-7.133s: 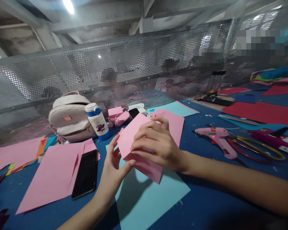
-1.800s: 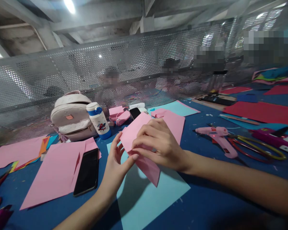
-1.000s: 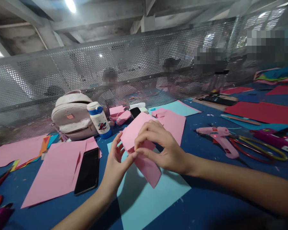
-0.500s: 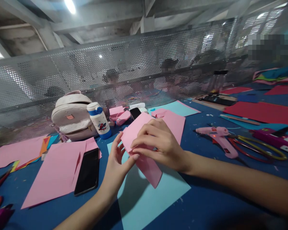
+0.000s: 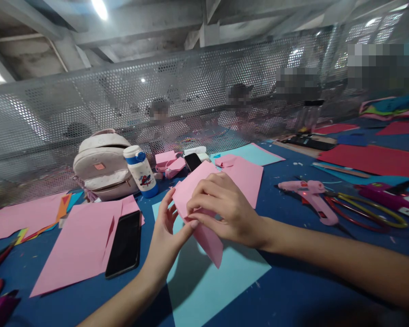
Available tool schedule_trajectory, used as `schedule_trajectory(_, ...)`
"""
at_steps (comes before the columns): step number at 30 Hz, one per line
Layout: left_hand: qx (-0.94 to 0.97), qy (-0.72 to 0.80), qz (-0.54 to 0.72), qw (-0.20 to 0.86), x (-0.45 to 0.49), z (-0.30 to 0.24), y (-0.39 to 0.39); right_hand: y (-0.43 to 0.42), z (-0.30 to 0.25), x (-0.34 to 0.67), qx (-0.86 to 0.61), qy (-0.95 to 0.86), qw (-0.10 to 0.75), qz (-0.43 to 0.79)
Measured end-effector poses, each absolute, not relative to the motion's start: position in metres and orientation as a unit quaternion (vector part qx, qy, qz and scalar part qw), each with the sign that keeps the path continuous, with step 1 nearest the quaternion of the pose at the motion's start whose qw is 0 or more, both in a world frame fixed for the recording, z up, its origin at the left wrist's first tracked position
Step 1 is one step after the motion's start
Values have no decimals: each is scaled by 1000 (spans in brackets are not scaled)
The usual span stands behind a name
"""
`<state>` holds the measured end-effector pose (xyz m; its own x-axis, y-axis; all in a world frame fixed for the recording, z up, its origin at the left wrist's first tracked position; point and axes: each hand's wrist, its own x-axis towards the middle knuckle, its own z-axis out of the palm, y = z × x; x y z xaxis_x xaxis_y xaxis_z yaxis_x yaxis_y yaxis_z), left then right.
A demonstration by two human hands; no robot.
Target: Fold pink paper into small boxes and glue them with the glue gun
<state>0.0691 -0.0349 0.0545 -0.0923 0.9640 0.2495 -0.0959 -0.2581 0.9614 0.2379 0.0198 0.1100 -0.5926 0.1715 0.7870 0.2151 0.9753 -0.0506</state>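
I hold a folded pink paper sheet [image 5: 194, 190] up over a light blue sheet [image 5: 211, 277] on the blue table. My left hand [image 5: 165, 236] grips it from below, thumb pressed to its left edge and fingers behind it. My right hand [image 5: 225, 209] is closed over its front, fingers curled across the fold and pinching against the left thumb. The paper's lower corner hangs down between my wrists.
A black phone [image 5: 124, 243] lies on pink sheets [image 5: 78, 245] to the left. Behind stand a white bottle [image 5: 140, 171] and pale backpack [image 5: 100, 165]. A pink glue gun [image 5: 308, 195] and scissors [image 5: 364, 211] lie right. Perforated metal screen [image 5: 122, 104] borders the table, with people behind it.
Over the frames my hands kept the pink paper in about the same place. The fingers of my right hand shifted along the fold and the hanging lower part got narrower.
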Motion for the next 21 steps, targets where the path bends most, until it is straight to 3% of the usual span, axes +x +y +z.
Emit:
schedule_trajectory(12, 498, 425, 611, 445, 68, 55, -32, 17, 111, 236, -98, -865, 478, 115)
schedule_trajectory(21, 486, 419, 616, 457, 70, 55, -30, 22, 109, 239, -113, -879, 462, 31)
